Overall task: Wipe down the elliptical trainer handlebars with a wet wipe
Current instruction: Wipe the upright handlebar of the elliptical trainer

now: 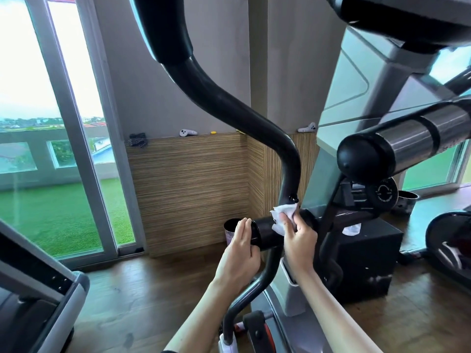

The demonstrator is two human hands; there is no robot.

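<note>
The elliptical's long black moving handlebar (229, 103) curves down from the top to a black pivot hub (267, 231) at centre. My right hand (299, 238) holds a crumpled white wet wipe (283, 216) against the hub, just below a small black bolt (293, 198). My left hand (242, 244) lies with straight fingers flat on the hub's left end cap. A fixed handlebar with a metal sensor grip (405, 143) juts in from the right, apart from both hands.
The grey console column (356, 85) rises at right. A black box (369, 256) holding a wipe sits on the wooden floor behind it, and a small dark bin (230, 229) stands by the wall. Another machine's edge (38, 289) is at lower left. Glass doors (51, 123) fill the left.
</note>
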